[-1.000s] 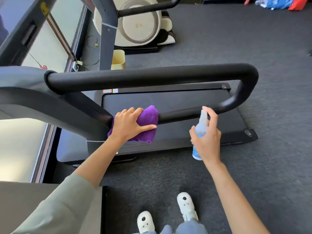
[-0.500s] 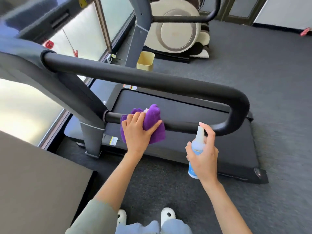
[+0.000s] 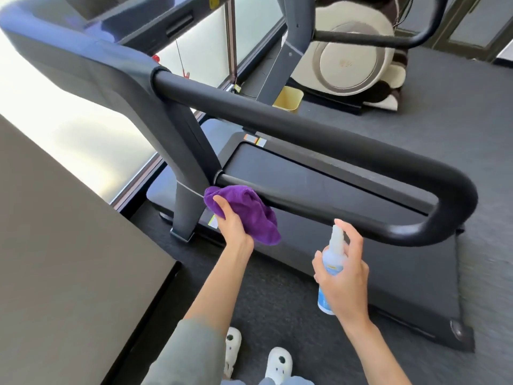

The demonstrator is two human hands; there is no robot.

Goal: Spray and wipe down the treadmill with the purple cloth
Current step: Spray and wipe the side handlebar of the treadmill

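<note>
The black treadmill (image 3: 319,173) stands in front of me, its looped handrail (image 3: 319,129) running from the grey upright at left to a bend at right. My left hand (image 3: 234,223) grips the bunched purple cloth (image 3: 247,209) just below the near end of the thin lower bar (image 3: 327,201), beside the upright. My right hand (image 3: 344,270) holds a small clear spray bottle (image 3: 331,262) with a blue label, upright, forefinger over the nozzle, in front of the lower bar.
A dark tabletop (image 3: 69,259) fills the lower left, close to my left arm. Behind the treadmill stand a beige exercise machine (image 3: 352,59) and a small yellow bin (image 3: 287,100). Grey carpet (image 3: 458,129) lies to the right. My white shoes (image 3: 277,362) are below.
The view has swung left and closer. My left hand with the cloth has slid toward the upright and dropped below the lower bar. The bottle stays upright in my right hand.
</note>
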